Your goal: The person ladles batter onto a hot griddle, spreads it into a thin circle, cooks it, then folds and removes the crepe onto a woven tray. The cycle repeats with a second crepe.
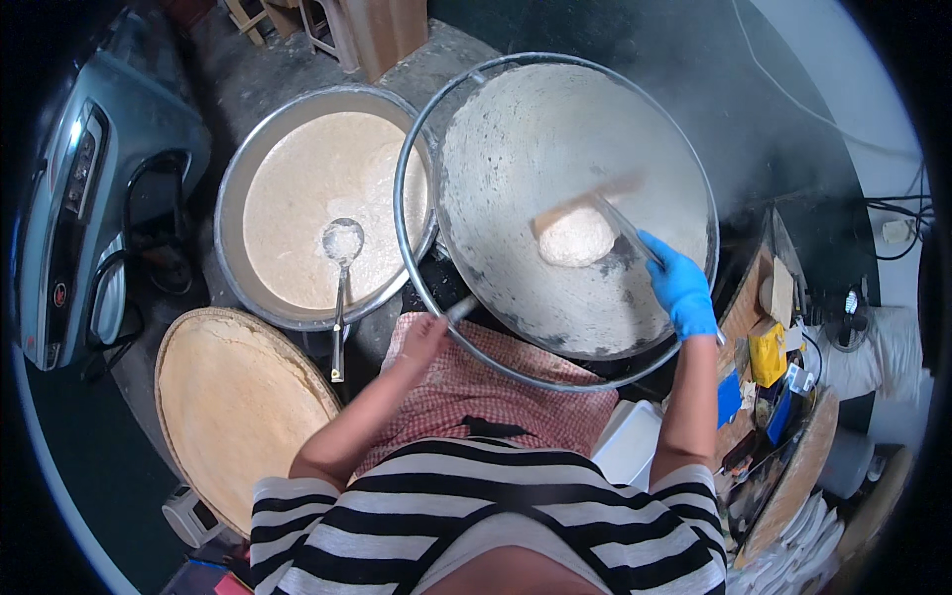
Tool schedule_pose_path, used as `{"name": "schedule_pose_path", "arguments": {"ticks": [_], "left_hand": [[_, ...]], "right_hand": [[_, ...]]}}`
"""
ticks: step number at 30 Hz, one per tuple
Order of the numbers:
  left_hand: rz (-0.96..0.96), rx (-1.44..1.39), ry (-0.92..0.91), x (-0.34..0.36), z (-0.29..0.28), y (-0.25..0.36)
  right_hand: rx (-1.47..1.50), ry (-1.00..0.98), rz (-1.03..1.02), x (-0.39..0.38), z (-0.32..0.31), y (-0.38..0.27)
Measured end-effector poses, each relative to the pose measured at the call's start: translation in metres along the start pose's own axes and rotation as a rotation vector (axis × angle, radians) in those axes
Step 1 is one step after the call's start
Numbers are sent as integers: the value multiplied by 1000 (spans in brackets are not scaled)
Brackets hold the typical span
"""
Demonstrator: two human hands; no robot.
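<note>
My right hand [682, 288], in a blue glove, is closed around the handle of a wooden-bladed scraper [567, 213]. Its blade, partly smeared by motion, meets a pale lump of batter [577, 238] on the large round griddle [526, 129]. Thin whitish residue coats much of the griddle's surface. My bare left hand [424, 342] is at the near left of the metal ring [400, 213] around the griddle; blur hides how its fingers are set. To the left, a wide metal pot [226, 223] holds pale batter [297, 198], with a metal ladle [340, 297] resting in it.
A stack of round, flat pancakes [238, 397] lies at the lower left. Beyond it stands a grey-blue machine [129, 188] with black cables. A cluttered wooden shelf [739, 327] with a yellow package [767, 352] is at the right. Steam hangs over the far right.
</note>
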State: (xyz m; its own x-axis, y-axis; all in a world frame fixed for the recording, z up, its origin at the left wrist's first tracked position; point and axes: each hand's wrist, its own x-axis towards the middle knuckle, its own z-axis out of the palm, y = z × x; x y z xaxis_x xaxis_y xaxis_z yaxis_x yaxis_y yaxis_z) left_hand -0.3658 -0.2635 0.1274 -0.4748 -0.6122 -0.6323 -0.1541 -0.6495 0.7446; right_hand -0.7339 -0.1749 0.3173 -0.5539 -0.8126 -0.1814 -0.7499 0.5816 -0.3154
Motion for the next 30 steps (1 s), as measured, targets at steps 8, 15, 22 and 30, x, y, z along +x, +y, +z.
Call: {"name": "schedule_pose_path", "arguments": {"ticks": [8, 15, 22, 30], "left_hand": [[3, 242, 165, -4, 33, -9], [-73, 27, 105, 53, -19, 69], [-30, -101, 128, 44, -7, 57], [-28, -94, 68, 2, 25, 7]], "right_hand": [[4, -53, -3, 5, 17, -26], [57, -111, -225, 25, 5, -13], [84, -216, -229, 52, 19, -1], [363, -311, 124, -18, 15, 4]]}}
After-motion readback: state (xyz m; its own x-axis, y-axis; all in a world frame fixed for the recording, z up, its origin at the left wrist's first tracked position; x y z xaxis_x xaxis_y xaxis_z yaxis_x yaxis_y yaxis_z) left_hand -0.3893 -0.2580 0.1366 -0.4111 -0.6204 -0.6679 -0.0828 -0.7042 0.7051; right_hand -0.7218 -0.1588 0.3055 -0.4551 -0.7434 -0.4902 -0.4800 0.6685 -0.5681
